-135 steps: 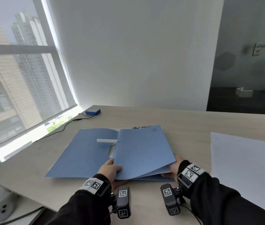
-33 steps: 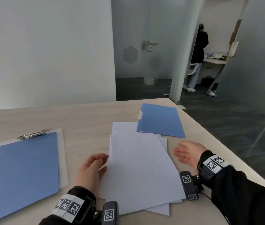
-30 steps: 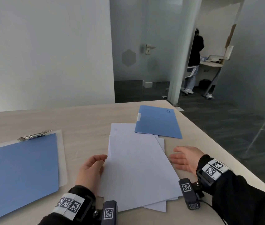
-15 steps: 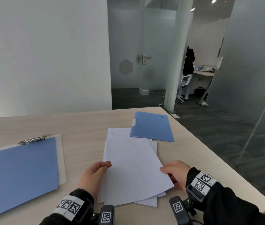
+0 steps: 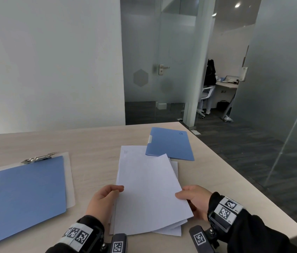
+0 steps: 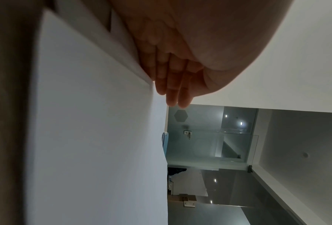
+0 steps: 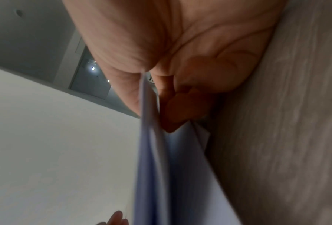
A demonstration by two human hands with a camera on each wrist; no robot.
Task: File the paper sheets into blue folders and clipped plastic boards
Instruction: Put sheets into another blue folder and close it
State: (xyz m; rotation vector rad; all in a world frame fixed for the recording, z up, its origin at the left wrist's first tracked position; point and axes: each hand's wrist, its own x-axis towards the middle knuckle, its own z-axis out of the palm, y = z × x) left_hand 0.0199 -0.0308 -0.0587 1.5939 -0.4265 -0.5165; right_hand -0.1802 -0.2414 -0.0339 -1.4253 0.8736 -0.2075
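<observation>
A loose stack of white paper sheets (image 5: 147,189) lies on the wooden table in front of me. My right hand (image 5: 193,199) pinches the right edge of the top sheets (image 7: 151,137), thumb on top and fingers beneath, lifting that edge. My left hand (image 5: 105,199) rests against the stack's left edge (image 6: 103,121) with fingers straight and together. A closed blue folder (image 5: 169,144) lies beyond the stack, overlapping its far corner. At the left, another blue folder (image 5: 22,194) lies on a clear plastic board with a metal clip (image 5: 39,157).
The table's right edge (image 5: 244,181) runs close past my right wrist, with dark floor beyond. A glass partition and door stand behind the table. A person stands at a desk in the far room.
My view swung from the left folder to the paper stack. My right hand came in from the side and took hold of the top sheets' right edge, which has risen slightly. The left hand stayed at the left edge.
</observation>
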